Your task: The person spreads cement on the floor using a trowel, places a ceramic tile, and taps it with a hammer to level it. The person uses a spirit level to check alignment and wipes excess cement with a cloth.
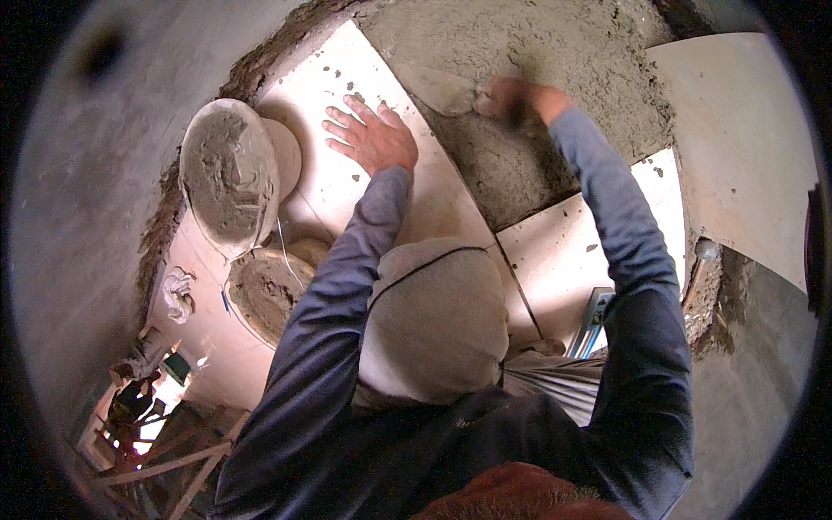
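Observation:
My left hand (373,137) lies flat with fingers spread on a pale floor tile (347,65) dotted with bits of mortar. My right hand (501,98), slightly blurred, is closed round the handle of a trowel (436,89). The trowel's mortar-smeared blade points left, lying on or just over the wet grey mortar bed (529,169), beside the tile's edge. Left of my left hand stands a bucket of mortar (227,178). A second mortar container (264,293) sits nearer to me, partly covered by my left sleeve.
A large pale tile (737,130) is at the far right, and another laid tile (555,247) borders the mortar's near side. A blue-and-grey tool (592,322) lies by my right arm. At the left are a crumpled white cloth (179,295), a wall (104,191) and a wooden frame (173,472).

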Demonstrator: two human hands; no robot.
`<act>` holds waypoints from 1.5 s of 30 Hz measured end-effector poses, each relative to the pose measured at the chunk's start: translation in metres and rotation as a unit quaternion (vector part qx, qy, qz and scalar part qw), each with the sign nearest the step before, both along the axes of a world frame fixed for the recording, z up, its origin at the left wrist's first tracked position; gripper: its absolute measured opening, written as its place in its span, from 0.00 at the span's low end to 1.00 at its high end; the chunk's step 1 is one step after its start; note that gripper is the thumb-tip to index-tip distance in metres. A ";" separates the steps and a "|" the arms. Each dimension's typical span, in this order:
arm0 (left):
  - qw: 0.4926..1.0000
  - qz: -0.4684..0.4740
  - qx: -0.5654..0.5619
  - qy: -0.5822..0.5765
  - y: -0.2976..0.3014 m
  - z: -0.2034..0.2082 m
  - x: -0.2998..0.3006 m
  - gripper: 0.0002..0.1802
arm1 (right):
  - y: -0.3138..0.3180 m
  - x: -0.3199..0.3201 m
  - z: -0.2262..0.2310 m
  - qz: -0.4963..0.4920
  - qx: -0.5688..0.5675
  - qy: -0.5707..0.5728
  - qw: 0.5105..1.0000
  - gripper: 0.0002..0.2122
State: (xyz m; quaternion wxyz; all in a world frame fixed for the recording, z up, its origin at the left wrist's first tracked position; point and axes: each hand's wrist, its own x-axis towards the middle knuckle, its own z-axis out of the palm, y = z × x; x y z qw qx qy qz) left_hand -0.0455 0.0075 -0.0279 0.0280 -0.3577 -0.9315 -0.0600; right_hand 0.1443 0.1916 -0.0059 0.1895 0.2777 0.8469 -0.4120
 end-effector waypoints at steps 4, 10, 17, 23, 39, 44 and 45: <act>0.999 0.001 -0.029 -0.026 -0.002 0.002 0.000 0.39 | 0.009 0.006 0.032 -0.033 0.141 -0.016 0.989 0.15; 1.000 -0.005 -0.018 -0.024 0.000 0.005 0.000 0.38 | 0.060 -0.093 0.057 -0.038 0.303 0.008 0.952 0.13; 0.999 -0.001 -0.027 -0.025 0.000 0.006 -0.001 0.38 | -0.023 -0.055 0.065 0.052 0.140 -0.042 0.988 0.15; 1.000 -0.012 -0.002 0.014 -0.002 0.000 -0.001 0.38 | 0.008 -0.030 0.106 0.018 0.181 -0.068 0.981 0.16; 1.000 -0.012 -0.001 0.013 -0.001 -0.001 0.000 0.38 | 0.027 -0.079 0.118 0.061 0.570 0.055 0.818 0.08; 1.000 -0.006 -0.023 -0.017 -0.001 0.003 -0.001 0.39 | 0.044 -0.082 0.124 0.079 0.596 0.036 0.798 0.10; 1.000 -0.004 -0.017 -0.024 -0.001 0.004 -0.001 0.39 | 0.044 -0.090 0.115 0.086 0.589 0.026 0.803 0.10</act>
